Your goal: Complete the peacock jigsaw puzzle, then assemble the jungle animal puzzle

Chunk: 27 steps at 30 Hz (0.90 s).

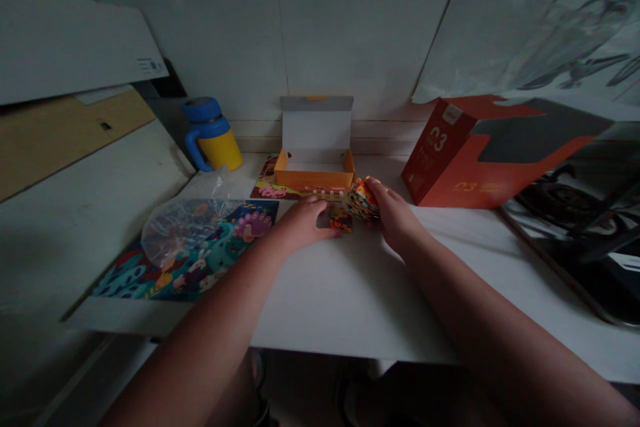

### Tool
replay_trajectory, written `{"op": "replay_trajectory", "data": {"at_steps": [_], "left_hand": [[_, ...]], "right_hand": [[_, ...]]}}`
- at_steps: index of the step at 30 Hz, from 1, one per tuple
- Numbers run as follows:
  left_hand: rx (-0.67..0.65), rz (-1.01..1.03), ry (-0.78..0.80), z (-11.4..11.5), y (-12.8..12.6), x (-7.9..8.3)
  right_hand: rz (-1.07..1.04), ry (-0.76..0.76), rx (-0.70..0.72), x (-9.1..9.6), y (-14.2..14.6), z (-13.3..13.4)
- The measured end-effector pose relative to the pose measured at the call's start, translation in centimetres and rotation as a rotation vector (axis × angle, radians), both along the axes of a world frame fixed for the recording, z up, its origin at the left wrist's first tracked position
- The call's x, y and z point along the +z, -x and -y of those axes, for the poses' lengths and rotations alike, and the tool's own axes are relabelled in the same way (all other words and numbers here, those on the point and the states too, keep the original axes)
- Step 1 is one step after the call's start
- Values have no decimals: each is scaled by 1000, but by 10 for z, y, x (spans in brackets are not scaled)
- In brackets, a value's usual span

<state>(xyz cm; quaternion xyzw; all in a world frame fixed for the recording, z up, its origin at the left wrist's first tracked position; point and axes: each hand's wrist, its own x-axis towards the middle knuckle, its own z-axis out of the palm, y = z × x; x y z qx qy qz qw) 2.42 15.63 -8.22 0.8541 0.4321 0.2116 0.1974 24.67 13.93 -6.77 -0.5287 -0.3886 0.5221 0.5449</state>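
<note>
In front of an open orange box, my right hand (397,215) grips a thick stack of colourful puzzle pieces (363,200), its thumb on top. My left hand (304,223) rests low at the tabletop with thumb and fingers apart. By its thumb tip lie small colourful puzzle pieces (341,219); whether the thumb touches them is hard to tell. The orange box (314,179) stands behind both hands, its lid raised, its inside pale. Beneath and beside the box is a bright printed sheet (267,181).
A clear plastic bag (183,220) lies over a dark illustrated board (235,230) at left. Behind it stands a blue and yellow jug (215,137). To the right are a large red-orange box (445,160) and a black stove (575,233). The white table (350,307) ends near me.
</note>
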Motion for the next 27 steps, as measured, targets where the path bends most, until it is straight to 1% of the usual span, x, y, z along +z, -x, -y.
{"op": "replay_trajectory", "data": {"at_steps": [4,7,9,11,13,15,18,19,21,24,27], "left_hand": [[-26,91,-36,0,-10,-1],[-20,223,6,4,-11,6],[-53,344,66,9,-10,12],[-104,488,169,13,-12,16],[-139,645,317,16,-14,18],[-142,825,486,16,-18,17],[-92,1046,725,17,-22,14],[-79,1081,780,18,-24,13],[-66,1102,831,19,-28,12],[-44,1090,847,20,-32,11],[-7,1078,842,20,-33,10]], "right_hand": [[47,-35,39,1,1,2],[74,-77,93,-4,2,3],[78,-104,137,-8,4,4],[83,-147,191,-11,8,7],[122,-201,232,-11,12,11],[206,-244,215,-9,15,15],[339,-296,139,-3,16,19],[369,-317,115,-1,15,19],[420,-352,72,-1,14,18],[483,-386,44,-3,13,16],[503,-405,65,-3,14,15]]}}
